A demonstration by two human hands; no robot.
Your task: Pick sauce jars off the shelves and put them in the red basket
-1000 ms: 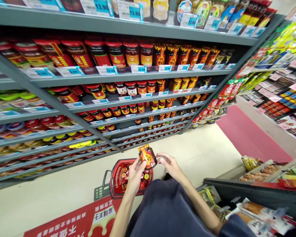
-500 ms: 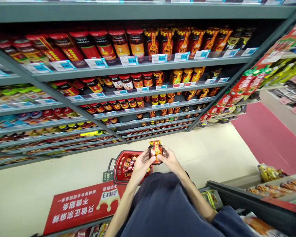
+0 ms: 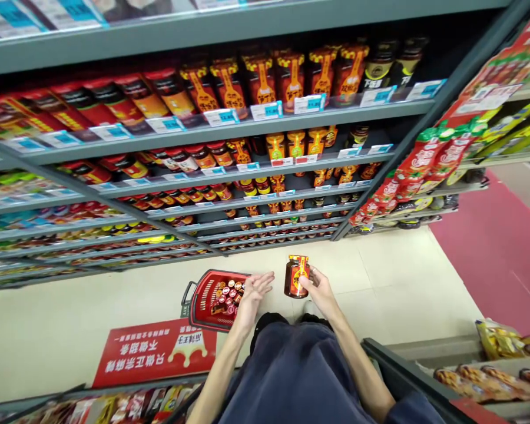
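My right hand (image 3: 318, 290) grips a small jar of dark red sauce (image 3: 295, 275) with a red and yellow label, held upright in front of me. My left hand (image 3: 255, 290) hovers just left of the jar with fingers spread and nothing in it. Below that hand, a red shopping basket (image 3: 199, 295) sits on the floor with several red-lidded jars (image 3: 228, 292) inside.
Grey shelves (image 3: 229, 126) packed with sauce jars and price tags fill the wall ahead. Red snack packets (image 3: 424, 159) hang on the shelf end at the right. A red floor sticker (image 3: 152, 356) lies beside the basket. A low display of packets (image 3: 503, 365) stands at the lower right.
Two hands held the jar before; my left hand has let go and opened out to the left, and the jar has moved slightly right in my right hand. The view has tilted down.
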